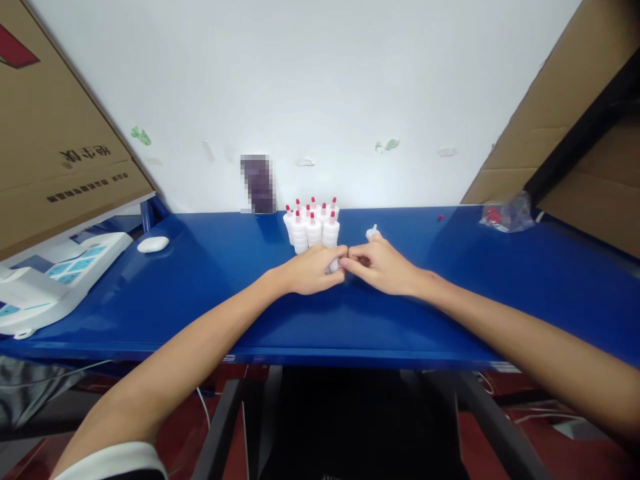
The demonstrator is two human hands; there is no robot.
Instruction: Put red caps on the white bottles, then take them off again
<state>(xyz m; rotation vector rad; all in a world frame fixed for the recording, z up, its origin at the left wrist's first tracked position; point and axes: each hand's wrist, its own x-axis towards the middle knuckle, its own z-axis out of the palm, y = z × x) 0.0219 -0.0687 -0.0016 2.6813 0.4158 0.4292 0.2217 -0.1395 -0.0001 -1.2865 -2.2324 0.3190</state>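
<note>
My left hand [313, 270] is closed around a small white bottle [334, 265], and only a bit of it shows between the fingers. Right against it, my right hand [387, 268] has its fingers curled in a pinch at the bottle's end. Whatever those fingertips hold is hidden. Just behind my right hand a white nozzle top [373, 232] pokes up, its lower part covered by the hand. A cluster of several white squeeze bottles [314, 230] with red tips stands upright behind my left hand.
On the blue table [200, 293], a clear plastic bag [513, 215] with red caps lies at the far right. One loose red cap [441, 218] is nearby. A white mouse [153, 245] and a white device with blue keys [83, 263] sit left. Cardboard [60, 133] flanks the wall.
</note>
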